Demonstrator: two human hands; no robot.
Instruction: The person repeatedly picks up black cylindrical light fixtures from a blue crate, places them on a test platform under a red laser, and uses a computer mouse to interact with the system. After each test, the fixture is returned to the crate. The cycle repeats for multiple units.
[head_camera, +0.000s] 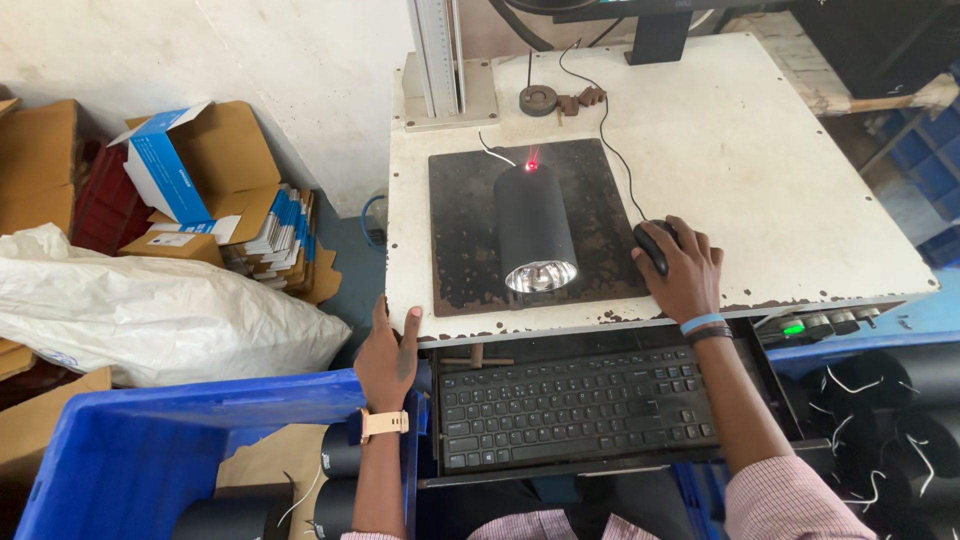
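A black cylindrical lamp housing (534, 226) lies on its side on a dark worn plate (466, 236) on the white table (780, 170), its shiny reflector end facing me and a red light dot on its far end. My right hand (686, 268) rests on a black wired computer mouse (652, 243) to the right of the plate. My left hand (390, 356) grips the table's front left edge, thumb on top, and holds no object. A black keyboard (578, 404) sits on a tray below the table edge, between my arms.
A blue crate (130, 440) at lower left holds more black cylinders (342, 452); further black housings with white wires (885, 395) lie at lower right. A white sack (150, 310) and cardboard boxes (205, 160) are on the left. A metal column (438, 55) stands at the table's back.
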